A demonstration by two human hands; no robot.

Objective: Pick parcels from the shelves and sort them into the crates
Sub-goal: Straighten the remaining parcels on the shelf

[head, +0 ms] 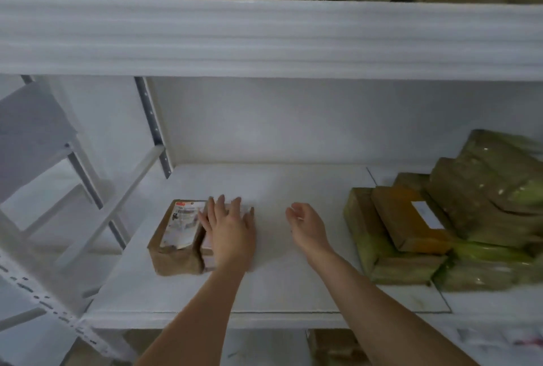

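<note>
Head: L hand [232,236] on parcel [179,236].

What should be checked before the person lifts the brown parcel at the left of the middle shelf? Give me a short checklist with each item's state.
1. Left hand on the brown parcel: ok, it lies flat over the parcel's right side with fingers spread.
2. Firm grip closed on the parcel: not ok, the fingers are open.
3. Right hand free to help: ok, it is open, empty and hovers apart from any parcel.
4. Space around the parcel: ok, the shelf board beside it is bare.
5. Stacked parcels at the right out of the way: ok, they sit well apart.
6. Target crate ready: cannot tell, no crate is in view.
</note>
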